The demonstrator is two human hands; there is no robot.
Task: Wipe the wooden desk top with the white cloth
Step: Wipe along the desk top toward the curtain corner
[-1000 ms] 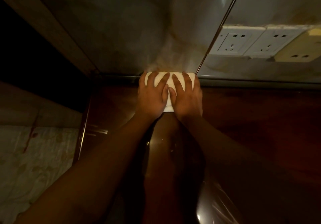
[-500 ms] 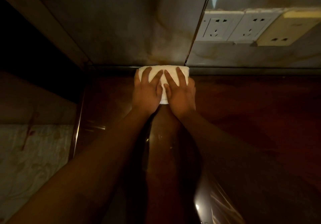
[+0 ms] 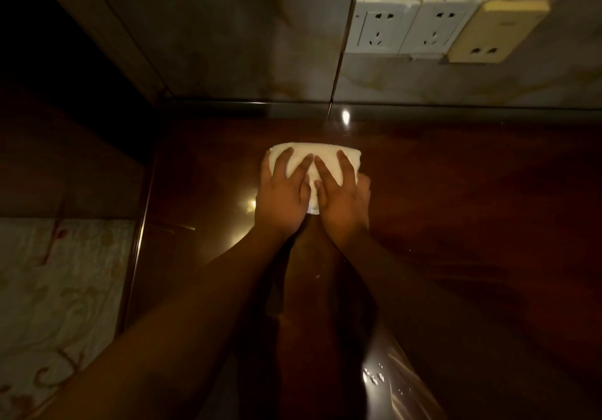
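We judge the wipe underway, most of the dark glossy counter [image 3: 456,224] left. Beyond our grip stands the marbled wall [image 3: 228,44] with sockets [image 3: 410,27]. Left hand [image 3: 281,199] and right hand [image 3: 342,203] press flat, fingers spread, pinning the white cloth [image 3: 321,159] beneath, not clenching it.

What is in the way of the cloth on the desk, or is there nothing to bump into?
Nothing visible. Both the left hand and the right hand press flat on the white cloth, and the wooden desk top around it shows bare. Only the wall with its sockets stands behind.
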